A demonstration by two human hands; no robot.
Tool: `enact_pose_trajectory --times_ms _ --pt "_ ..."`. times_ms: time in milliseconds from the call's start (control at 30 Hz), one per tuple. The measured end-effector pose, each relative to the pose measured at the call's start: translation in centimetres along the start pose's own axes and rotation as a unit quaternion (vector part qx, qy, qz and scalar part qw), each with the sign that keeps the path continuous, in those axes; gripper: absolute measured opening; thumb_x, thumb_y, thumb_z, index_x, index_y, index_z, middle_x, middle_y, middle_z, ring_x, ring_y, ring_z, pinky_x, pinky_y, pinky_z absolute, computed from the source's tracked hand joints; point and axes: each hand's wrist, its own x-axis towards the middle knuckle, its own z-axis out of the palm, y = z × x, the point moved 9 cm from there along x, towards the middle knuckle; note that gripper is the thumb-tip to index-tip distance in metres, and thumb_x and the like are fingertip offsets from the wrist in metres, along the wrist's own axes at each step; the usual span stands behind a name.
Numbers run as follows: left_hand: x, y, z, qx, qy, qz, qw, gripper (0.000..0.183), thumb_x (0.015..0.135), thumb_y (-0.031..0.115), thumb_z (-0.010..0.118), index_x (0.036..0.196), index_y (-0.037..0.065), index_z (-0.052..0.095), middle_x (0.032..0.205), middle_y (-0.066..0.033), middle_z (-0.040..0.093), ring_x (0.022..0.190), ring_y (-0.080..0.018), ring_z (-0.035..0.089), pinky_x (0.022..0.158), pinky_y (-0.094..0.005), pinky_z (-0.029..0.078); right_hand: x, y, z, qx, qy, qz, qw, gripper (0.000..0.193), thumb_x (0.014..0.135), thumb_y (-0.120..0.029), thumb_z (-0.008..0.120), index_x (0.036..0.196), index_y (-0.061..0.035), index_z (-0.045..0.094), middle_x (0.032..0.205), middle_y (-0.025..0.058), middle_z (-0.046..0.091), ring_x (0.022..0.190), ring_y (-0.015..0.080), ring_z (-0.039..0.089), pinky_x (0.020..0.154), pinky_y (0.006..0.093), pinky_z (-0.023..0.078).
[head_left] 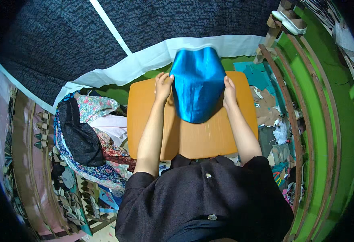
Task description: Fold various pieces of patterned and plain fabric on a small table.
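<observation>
A: In the head view, where is the main thing to be found?

B: A shiny blue piece (198, 88) is held out over an orange tabletop (144, 125). Its rounded lower end is turned toward the wearer, and the table's far edge is overlapped by its upper part.

A: How is it held?

B: By its two sides. Its left edge is met by the left hand (163, 86), whose fingers are half curled and set close together on it. The opposite edge is held by the right hand (229, 92), with the fingers partly hidden; how far they are wrapped behind cannot be told.

A: And what is seen around the table?

B: Beyond it, a dark patterned cloth (193, 20) is hung, edged with a white band (104, 76). On the left, folded fabrics (100, 103) are heaped, partly covered by a black cloth (82, 139). On the right, scraps (267, 107) are piled beside the table, and long wooden rails (292, 117) are curved by the lens.

A: Is anything placed above those rails?

B: A pair of white shoes (290, 23) is set near their far end.
</observation>
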Motion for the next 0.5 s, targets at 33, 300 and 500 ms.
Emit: enact_pose_trajectory --times_ms 33,300,500 --pt "-0.4 0.3 -0.2 -0.008 0.014 0.005 1.000 0.030 0.082 0.036 0.058 0.098 0.011 0.064 0.121 -0.0154 0.045 0.116 -0.0284 0.038 0.098 -0.0418 0.026 -0.4 -0.4 -0.3 -0.024 0.023 -0.004 0.999 0.043 0.090 -0.034 0.047 0.112 0.0036 0.052 0.109 0.0094 0.055 0.106 0.0173 0.045 0.093 0.0297 0.032" --pt "-13.9 -5.7 -1.1 -0.074 -0.053 -0.087 0.992 0.036 0.087 0.034 0.051 0.103 0.002 0.057 0.122 -0.0112 0.040 0.114 -0.0249 0.036 0.095 -0.0353 0.029 -10.8 0.9 -5.3 -0.344 0.034 -0.081 0.935 0.036 0.086 -0.031 0.054 0.096 0.0035 0.055 0.104 0.0125 0.051 0.104 0.0262 0.042 0.093 0.0350 0.029" --pt "-23.4 -10.2 -1.3 0.050 -0.178 -0.166 0.969 0.036 0.083 0.036 0.055 0.073 0.002 0.064 0.099 -0.0118 0.054 0.107 -0.0248 0.042 0.087 -0.0332 0.035 -17.4 4.1 -9.8 -0.425 0.065 -0.050 0.902 0.046 0.083 -0.033 0.058 0.059 0.0046 0.050 0.067 0.0095 0.052 0.068 0.0198 0.049 0.065 0.0333 0.037"
